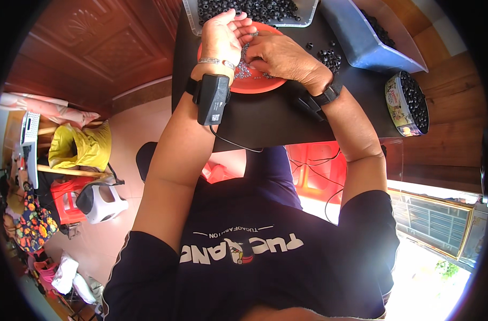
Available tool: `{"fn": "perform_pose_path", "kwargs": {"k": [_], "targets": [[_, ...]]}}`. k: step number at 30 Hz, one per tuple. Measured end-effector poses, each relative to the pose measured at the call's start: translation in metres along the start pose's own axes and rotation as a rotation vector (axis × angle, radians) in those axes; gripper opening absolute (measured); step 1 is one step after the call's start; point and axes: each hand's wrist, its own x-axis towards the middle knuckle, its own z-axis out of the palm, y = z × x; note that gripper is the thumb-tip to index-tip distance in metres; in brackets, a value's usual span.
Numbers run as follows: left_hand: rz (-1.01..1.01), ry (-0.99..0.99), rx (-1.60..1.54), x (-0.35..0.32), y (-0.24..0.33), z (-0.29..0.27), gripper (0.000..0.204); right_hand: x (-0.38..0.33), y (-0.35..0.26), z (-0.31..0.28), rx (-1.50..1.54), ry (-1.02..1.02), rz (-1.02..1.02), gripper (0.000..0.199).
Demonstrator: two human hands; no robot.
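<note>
An orange-red round plate (pixel 260 85) lies on the dark table, with small grey metal-looking bits (pixel 244 70) heaped on it. Over its left side is my left hand (pixel 222 40), palm turned inward and fingers curled; whatever is in them is too small to make out. My right hand (pixel 287 58) reaches over the plate from the right, its fingers bent and drawn together at the bits. Its fingertips are partly hidden, so what they pinch does not show. The two hands nearly meet above the plate.
Behind the plate stands a clear tub (pixel 308 18) of small black ring-like parts (pixel 265 8). Loose black parts (pixel 329 60) lie right of my hand. A bluish bin (pixel 361 45) and a round tin (pixel 398 109), both with black parts, stand farther right. A cable (pixel 238 145) hangs from my left wrist device.
</note>
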Motion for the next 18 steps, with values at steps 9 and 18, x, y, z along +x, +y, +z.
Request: {"fn": "perform_pose_path", "kwargs": {"k": [9,18], "targets": [[0.015,-0.041,-0.022,-0.002,0.005,-0.001,0.027,-0.001,0.017,-0.004,0.593,0.171,0.275,0.016],[0.008,-0.089,0.006,-0.003,0.004,0.0,0.027,-0.003,0.024,-0.002,0.867,0.294,0.329,0.024]]}}
